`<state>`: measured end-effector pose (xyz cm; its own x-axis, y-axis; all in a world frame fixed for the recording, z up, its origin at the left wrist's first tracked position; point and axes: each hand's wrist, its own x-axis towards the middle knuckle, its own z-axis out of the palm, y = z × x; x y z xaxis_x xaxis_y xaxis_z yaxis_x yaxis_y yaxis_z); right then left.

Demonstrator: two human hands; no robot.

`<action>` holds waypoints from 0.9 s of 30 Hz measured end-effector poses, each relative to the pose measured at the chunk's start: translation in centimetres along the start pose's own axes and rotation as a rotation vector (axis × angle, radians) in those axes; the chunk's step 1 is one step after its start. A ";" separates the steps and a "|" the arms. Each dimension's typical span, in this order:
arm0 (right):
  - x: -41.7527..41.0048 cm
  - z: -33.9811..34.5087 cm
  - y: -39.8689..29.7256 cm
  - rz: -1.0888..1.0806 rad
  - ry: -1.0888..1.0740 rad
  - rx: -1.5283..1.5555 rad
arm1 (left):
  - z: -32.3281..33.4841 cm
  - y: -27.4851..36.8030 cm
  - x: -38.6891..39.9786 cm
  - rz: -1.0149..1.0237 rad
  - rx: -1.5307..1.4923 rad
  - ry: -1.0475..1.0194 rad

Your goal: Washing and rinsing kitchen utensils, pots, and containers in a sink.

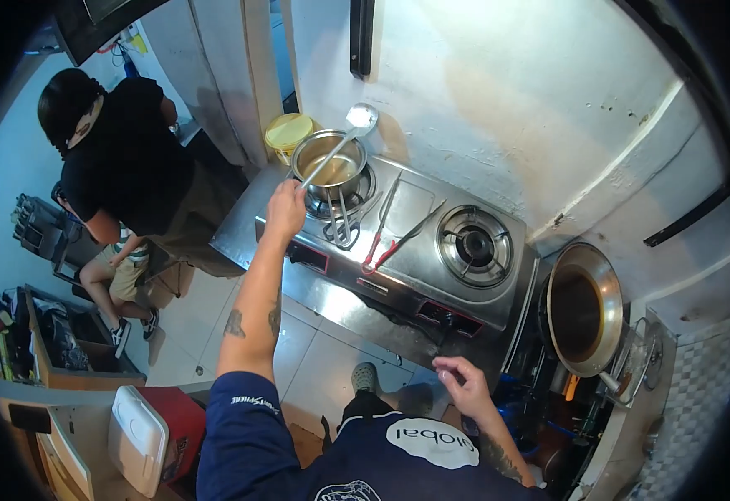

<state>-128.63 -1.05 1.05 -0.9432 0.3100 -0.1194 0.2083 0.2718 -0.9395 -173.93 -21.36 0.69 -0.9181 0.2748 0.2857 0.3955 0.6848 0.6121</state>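
My left hand (286, 208) grips the handle of a long metal cooking utensil (332, 161), whose broad shiny head points up towards the wall. Beneath its shaft, a stainless steel saucepan (360, 168) sits on the left burner of a gas stove (412, 263). Some pale brown liquid (335, 169) shows in the pan. The pan's handle crosses over a pair of scissors (353, 229). Off the stove's front edge, at the lower right, my right hand (465, 387) is held in the air with bent, parted fingers and nothing in it.
Red-handled tongs (376, 247) lie spread between the burners. A bare right burner (476, 243) neighbours a tilted wok (612, 313). Behind the saucepan stands a yellow lidded tub (288, 133). Another person (130, 156) stands at left, someone seated (124, 263) beyond. A red cooler (177, 416) is lower left.
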 end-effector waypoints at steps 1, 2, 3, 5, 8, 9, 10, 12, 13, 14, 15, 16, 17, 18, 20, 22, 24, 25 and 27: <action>1.1 0.2 -0.4 0.009 0.008 -0.006 | 0.3 0.1 -1.0 0.117 -0.076 0.098; 2.2 0.4 -0.5 -0.002 0.031 0.094 | 0.1 0.0 -2.4 0.132 -0.159 0.111; 2.7 0.4 -0.7 -0.001 0.070 0.195 | 0.4 1.1 -4.5 0.113 -0.236 0.107; 4.4 0.5 -1.8 0.028 0.113 0.369 | -0.1 5.3 -9.3 0.025 -0.412 -0.036; 6.8 0.5 -2.7 -0.021 0.093 0.514 | 1.9 10.1 -18.2 -0.099 -0.899 -0.195; 7.4 0.3 -2.8 -0.042 0.094 0.589 | 1.6 12.8 -20.8 -0.163 -0.926 -0.334; 7.7 -0.1 -2.7 -0.015 0.120 0.734 | 0.9 14.6 -21.8 0.179 -0.716 -0.452; 7.3 -1.1 -4.5 0.000 0.268 0.720 | 2.9 15.4 -21.5 0.539 -0.722 -0.282; 6.6 -2.6 -3.4 0.022 0.265 0.739 | 3.4 15.0 -19.9 0.489 -0.616 -0.280; 5.7 -3.3 -3.3 0.072 0.304 0.757 | 5.3 13.8 -17.8 0.488 -0.506 -0.068; 5.5 -4.0 -3.3 0.101 0.331 0.774 | 7.4 12.2 -15.3 0.348 -0.376 -0.057; 4.6 -4.5 -1.1 0.107 0.348 0.771 | 9.1 11.0 -13.0 0.368 -0.216 -0.022; 3.3 -5.0 2.4 0.130 0.423 0.834 | 10.7 10.4 -11.2 0.394 -0.063 0.012; 2.4 -5.0 4.5 0.153 0.487 0.902 | 11.9 10.1 -10.1 0.357 0.012 -0.064; 1.4 -3.3 5.7 0.273 0.670 0.695 | 13.1 9.7 -8.9 0.283 0.135 -0.248; -0.2 -2.1 8.5 0.296 0.634 0.545 | 13.9 9.4 -8.2 0.271 0.139 -0.268; -1.4 -1.1 11.2 0.226 0.639 -0.054 | 14.5 9.2 -7.8 0.232 0.059 -0.318; -1.5 -0.7 11.2 0.211 0.631 -0.036 | 14.6 9.3 -8.1 0.256 0.055 -0.271; -1.8 -0.2 11.2 0.178 0.477 -0.524 | 14.3 9.6 -8.7 0.298 0.099 -0.304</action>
<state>-124.55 1.63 -9.14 -0.6933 0.7206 0.0092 0.5568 0.5438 -0.6279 -162.56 -7.57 -6.46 -0.7365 0.6463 0.1997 0.6532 0.6027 0.4583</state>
